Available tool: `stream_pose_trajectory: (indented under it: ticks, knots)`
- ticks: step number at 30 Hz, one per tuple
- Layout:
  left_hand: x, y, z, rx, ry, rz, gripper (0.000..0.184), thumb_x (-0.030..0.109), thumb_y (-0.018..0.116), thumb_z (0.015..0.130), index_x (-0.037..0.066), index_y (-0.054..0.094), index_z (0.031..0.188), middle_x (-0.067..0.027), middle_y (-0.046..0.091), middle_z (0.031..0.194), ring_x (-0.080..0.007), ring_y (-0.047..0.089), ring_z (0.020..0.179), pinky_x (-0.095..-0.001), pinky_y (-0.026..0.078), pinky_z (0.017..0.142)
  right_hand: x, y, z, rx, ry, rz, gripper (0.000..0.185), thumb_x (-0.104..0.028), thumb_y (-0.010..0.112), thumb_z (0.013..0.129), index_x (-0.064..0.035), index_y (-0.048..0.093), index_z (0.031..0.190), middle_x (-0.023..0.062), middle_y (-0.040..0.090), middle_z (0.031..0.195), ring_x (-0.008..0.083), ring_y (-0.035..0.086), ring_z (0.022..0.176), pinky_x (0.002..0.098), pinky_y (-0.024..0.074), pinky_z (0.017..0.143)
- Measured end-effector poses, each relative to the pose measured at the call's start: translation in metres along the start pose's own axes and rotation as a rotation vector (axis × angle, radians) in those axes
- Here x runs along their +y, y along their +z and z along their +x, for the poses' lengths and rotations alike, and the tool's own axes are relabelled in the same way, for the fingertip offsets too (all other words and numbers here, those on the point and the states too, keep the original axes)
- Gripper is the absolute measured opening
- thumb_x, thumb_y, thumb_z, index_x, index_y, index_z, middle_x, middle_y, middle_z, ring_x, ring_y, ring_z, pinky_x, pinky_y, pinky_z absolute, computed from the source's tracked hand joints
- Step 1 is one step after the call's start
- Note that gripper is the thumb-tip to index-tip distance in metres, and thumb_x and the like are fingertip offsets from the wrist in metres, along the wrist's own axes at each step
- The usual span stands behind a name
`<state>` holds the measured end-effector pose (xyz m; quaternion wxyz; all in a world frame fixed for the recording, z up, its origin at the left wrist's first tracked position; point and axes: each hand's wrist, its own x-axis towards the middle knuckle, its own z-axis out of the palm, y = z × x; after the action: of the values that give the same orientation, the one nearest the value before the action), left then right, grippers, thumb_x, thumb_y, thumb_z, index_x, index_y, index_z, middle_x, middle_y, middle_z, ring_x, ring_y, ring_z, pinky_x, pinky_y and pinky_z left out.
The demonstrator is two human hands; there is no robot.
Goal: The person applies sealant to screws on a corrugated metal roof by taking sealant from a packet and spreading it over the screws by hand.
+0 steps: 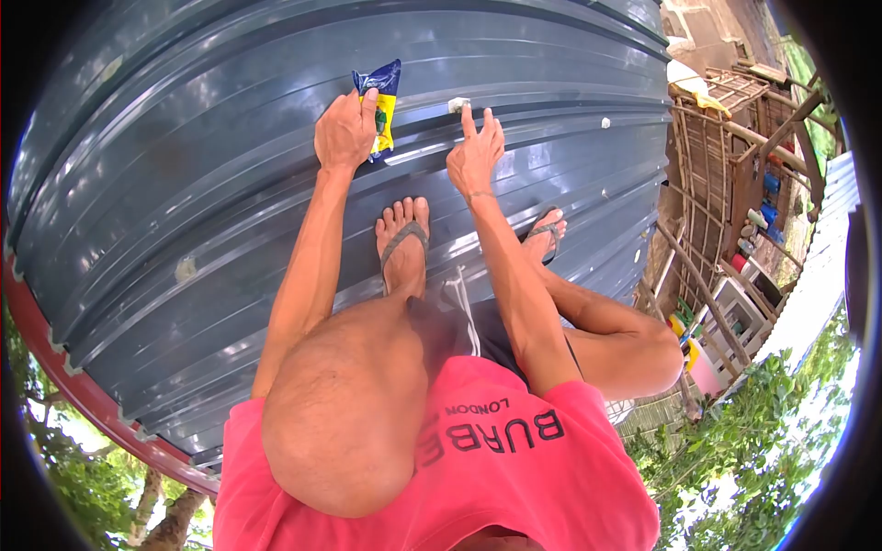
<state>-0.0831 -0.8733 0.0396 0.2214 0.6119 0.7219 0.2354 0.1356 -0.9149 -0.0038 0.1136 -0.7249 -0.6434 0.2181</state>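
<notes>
My left hand (345, 130) is closed around a blue-and-yellow plastic pouch (387, 110), with the thumb lying across its front. Its contents are hidden. My right hand (475, 156) is to the right of the pouch, index and middle fingers stretched out and the other fingers partly curled. The index fingertip is at a small whitish-grey dab (457, 106) on a ridge of the dark metal roof (230, 129). Whether it presses on the dab cannot be made out.
I squat on the ribbed roof in flip-flops, a foot (404, 241) between my hands. More pale dabs (605, 123) dot the sheet. A red edge trim (101, 432) curves along the left. Beyond the right edge, a bamboo structure (703, 174) and cluttered ground lie below.
</notes>
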Motion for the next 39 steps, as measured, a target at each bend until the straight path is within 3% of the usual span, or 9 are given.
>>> stream_pose_trajectory:
  ticks: [4, 15, 21, 27, 30, 39]
  knots:
    - [0.001, 0.000, 0.000, 0.002, 0.004, -0.002, 0.042, 0.040, 0.047, 0.106, 0.006, 0.061, 0.085, -0.0155, 0.059, 0.073, -0.0412, 0.061, 0.071, -0.0526, 0.048, 0.065, -0.017, 0.014, -0.013, -0.022, 0.058, 0.045, 0.080, 0.006, 0.054, 0.078, -0.0100, 0.036, 0.154, 0.0299, 0.024, 0.159, 0.0490, 0.022, 0.147, 0.0602, 0.0166, 0.118]
    - [0.000, 0.001, 0.000, 0.006, 0.005, 0.021, 0.041, 0.038, 0.048, 0.105, 0.006, 0.061, 0.085, -0.0157, 0.060, 0.073, -0.0414, 0.061, 0.072, -0.0522, 0.048, 0.066, -0.012, 0.008, 0.010, 0.064, 0.044, 0.064, 0.071, 0.007, 0.057, 0.079, -0.0119, 0.047, 0.147, 0.0281, 0.030, 0.155, 0.0483, 0.025, 0.145, 0.0595, 0.0193, 0.117]
    - [-0.001, 0.003, 0.000, 0.011, 0.007, 0.023, 0.041, 0.039, 0.048, 0.105, 0.006, 0.061, 0.085, -0.0153, 0.060, 0.073, -0.0414, 0.061, 0.072, -0.0524, 0.047, 0.066, -0.011, -0.002, 0.002, 0.057, -0.176, -0.146, 0.075, 0.006, 0.058, 0.080, -0.0167, 0.046, 0.150, 0.0272, 0.034, 0.154, 0.0478, 0.027, 0.144, 0.0608, 0.0199, 0.118]
    - [-0.001, 0.002, 0.000, 0.008, -0.002, 0.022, 0.043, 0.041, 0.048, 0.106, 0.006, 0.061, 0.085, -0.0158, 0.061, 0.074, -0.0424, 0.062, 0.073, -0.0523, 0.047, 0.065, 0.006, -0.002, -0.019, 0.017, -0.180, -0.288, 0.082, 0.007, 0.053, 0.084, -0.0232, 0.033, 0.158, 0.0242, 0.026, 0.161, 0.0451, 0.024, 0.148, 0.0585, 0.0187, 0.119]
    - [-0.002, 0.002, 0.000, 0.007, -0.001, 0.024, 0.041, 0.040, 0.048, 0.105, 0.007, 0.062, 0.086, -0.0152, 0.061, 0.074, -0.0415, 0.062, 0.073, -0.0527, 0.048, 0.065, 0.001, -0.007, -0.017, -0.006, -0.192, -0.315, 0.073, 0.001, 0.055, 0.089, -0.0190, 0.036, 0.156, 0.0261, 0.028, 0.160, 0.0466, 0.025, 0.148, 0.0603, 0.0193, 0.120]
    - [-0.001, 0.002, -0.001, -0.001, -0.008, 0.038, 0.042, 0.041, 0.047, 0.106, 0.007, 0.062, 0.086, -0.0153, 0.061, 0.075, -0.0420, 0.062, 0.073, -0.0531, 0.048, 0.066, 0.020, -0.006, -0.019, -0.034, -0.198, -0.473, 0.075, -0.001, 0.053, 0.091, -0.0222, 0.031, 0.159, 0.0232, 0.023, 0.164, 0.0432, 0.027, 0.148, 0.0582, 0.0197, 0.119]
